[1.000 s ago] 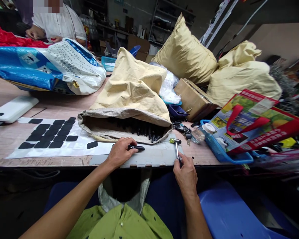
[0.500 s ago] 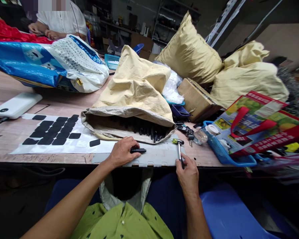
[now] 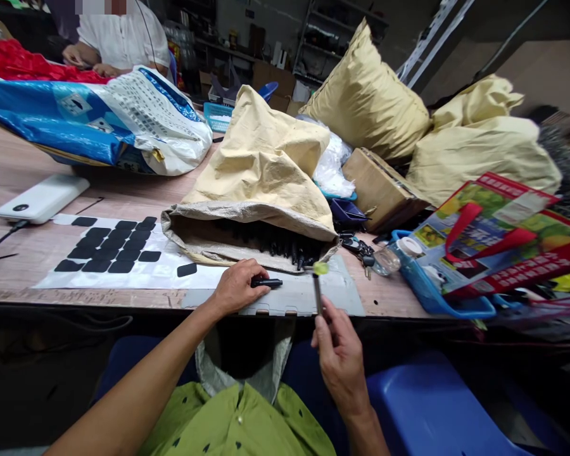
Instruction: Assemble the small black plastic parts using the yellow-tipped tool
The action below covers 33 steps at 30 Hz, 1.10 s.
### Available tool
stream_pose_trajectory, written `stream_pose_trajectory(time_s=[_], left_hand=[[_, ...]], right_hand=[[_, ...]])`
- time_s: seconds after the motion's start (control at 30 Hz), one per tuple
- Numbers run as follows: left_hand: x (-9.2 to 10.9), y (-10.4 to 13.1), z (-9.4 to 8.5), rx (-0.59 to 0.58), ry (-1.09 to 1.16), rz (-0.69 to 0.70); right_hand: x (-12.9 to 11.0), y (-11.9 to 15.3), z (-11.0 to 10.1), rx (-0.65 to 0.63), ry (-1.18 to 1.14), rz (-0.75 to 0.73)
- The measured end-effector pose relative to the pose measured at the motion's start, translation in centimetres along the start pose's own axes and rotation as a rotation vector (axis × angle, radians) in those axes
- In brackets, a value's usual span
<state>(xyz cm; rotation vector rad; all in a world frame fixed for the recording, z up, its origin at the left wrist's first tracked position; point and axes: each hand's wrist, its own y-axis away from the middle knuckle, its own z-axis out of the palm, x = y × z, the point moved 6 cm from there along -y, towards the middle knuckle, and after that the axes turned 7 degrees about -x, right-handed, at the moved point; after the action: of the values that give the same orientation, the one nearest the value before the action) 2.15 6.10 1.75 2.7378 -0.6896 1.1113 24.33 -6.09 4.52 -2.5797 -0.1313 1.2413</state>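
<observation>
My left hand (image 3: 241,286) rests at the table's front edge, its fingers closed on a black pen-like cylinder (image 3: 272,282) that lies level over a grey board (image 3: 299,299). In my right hand (image 3: 340,348) is a small hammer (image 3: 318,291), held upright by its handle, its yellow-green head slightly blurred. The hammer head is to the right of the cylinder and apart from it. Just behind both hands, a cream cloth sack (image 3: 261,164) lies with its mouth towards me; many similar black pieces (image 3: 297,250) show inside.
To the left, black rounded patches (image 3: 109,244) lie on a white sheet near a white power bank (image 3: 42,197). A blue-white sack (image 3: 123,126) stands behind. Keys (image 3: 367,259), a blue basket (image 3: 456,307) and a printed bag (image 3: 503,240) are right. A person (image 3: 123,41) sits across.
My right hand has lifted the hammer off the board and moved it left, towards the cylinder. My left hand keeps its hold; the view has shifted slightly.
</observation>
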Motion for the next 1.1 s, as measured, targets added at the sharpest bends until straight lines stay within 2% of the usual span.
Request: stream_pose_trajectory(time_s=[0.1,0.23,0.43,0.6,0.77,0.97,1.1], left_hand=[[0.0,0.0,-0.1,0.012,0.012,-0.010],[-0.2,-0.2,-0.1,0.023,0.026,-0.034],[-0.5,-0.3,0.0,0.010,0.042,-0.043],[-0.5,-0.4,0.0,0.030,0.043,-0.070],[-0.4,-0.3,0.0,0.020,0.072,-0.054],[-0.3,-0.2,-0.1,0.030,0.072,-0.054],[-0.4,0.0,-0.1,0.050,0.097,-0.026]], right_hand=[[-1.9,-0.1,1.9,-0.133,0.016,-0.050],[-3.3,-0.5,3.1,-0.185,0.060,-0.143],[-4.5,-0.4,3.5,-0.138,0.091,-0.214],[-4.0,-0.2,4.1,-0.213,0.078,-0.156],[-3.5,-0.2,2.7,-0.091,0.098,-0.108],[-2.8,0.0,3.1,-0.149,0.084,-0.100],[-2.0,-0.3,2.3,-0.073,0.071,-0.029]])
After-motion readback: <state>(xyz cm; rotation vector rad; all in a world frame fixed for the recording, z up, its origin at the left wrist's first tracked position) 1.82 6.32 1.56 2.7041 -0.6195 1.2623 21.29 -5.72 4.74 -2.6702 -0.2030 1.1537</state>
